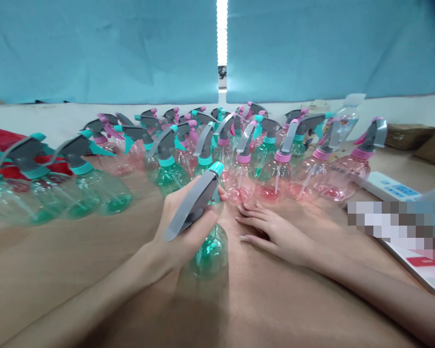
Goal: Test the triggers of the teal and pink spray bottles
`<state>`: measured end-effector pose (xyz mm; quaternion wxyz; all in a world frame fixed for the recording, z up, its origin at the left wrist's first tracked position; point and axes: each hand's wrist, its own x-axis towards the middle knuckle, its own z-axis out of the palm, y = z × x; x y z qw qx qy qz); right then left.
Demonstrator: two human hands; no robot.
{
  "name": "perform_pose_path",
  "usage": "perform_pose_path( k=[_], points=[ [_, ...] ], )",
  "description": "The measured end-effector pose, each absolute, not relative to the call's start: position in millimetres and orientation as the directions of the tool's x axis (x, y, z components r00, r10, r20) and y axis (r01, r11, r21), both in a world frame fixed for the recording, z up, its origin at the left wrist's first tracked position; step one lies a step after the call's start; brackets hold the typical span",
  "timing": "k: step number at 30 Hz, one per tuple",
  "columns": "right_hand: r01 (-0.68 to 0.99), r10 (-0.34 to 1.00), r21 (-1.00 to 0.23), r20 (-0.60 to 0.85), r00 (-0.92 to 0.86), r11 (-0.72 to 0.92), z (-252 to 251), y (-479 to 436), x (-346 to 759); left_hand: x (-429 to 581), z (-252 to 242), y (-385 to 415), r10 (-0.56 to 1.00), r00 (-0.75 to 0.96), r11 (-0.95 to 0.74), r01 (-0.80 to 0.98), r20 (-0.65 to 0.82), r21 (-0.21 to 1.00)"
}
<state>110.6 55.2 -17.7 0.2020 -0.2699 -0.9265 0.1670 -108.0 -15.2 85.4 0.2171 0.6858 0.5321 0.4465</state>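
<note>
My left hand is wrapped round the neck of a green spray bottle with a grey trigger head and a teal nozzle. The bottle's clear green body shows below my fingers. To its right, my right hand rests low over the table, fingers outstretched and apart, holding nothing. Just beyond those fingertips stand pink spray bottles with pink collars and grey heads. Another green spray bottle stands behind my left hand. The trigger of the held bottle is mostly hidden by my fingers.
More green spray bottles stand at the left, by red material. Several mixed bottles crowd the back. At right lie a white device with blue buttons and a partly blurred flat object. A brown box sits behind.
</note>
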Motion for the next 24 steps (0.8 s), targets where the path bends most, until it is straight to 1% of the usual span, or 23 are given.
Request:
perform_pose_path(
  k=[4,9,16,20,24],
  points=[
    [0.441,0.567,-0.406,0.276,-0.776,0.801,-19.2,56.1,111.2,-109.9,84.8,-15.3,0.939,0.038,-0.317,0.484,0.342,0.816],
    [0.441,0.565,-0.405,0.27,-0.78,0.801,-19.1,56.0,110.9,-111.9,81.5,-14.6,0.941,0.07,-0.324,0.472,0.331,0.82],
    [0.437,0.57,-0.416,0.281,-0.772,0.797,-18.1,55.5,110.2,-106.8,84.6,-13.3,0.94,0.041,-0.317,0.471,0.339,0.823],
    [0.435,0.569,-0.418,0.28,-0.773,0.797,-18.4,55.9,110.4,-103.5,87.4,-12.8,0.924,0.046,-0.353,0.486,0.38,0.8],
    [0.44,0.568,-0.413,0.266,-0.779,0.798,-17.9,56.0,110.1,-105.2,86.0,-13.1,0.923,0.051,-0.356,0.483,0.381,0.8]
  ],
)
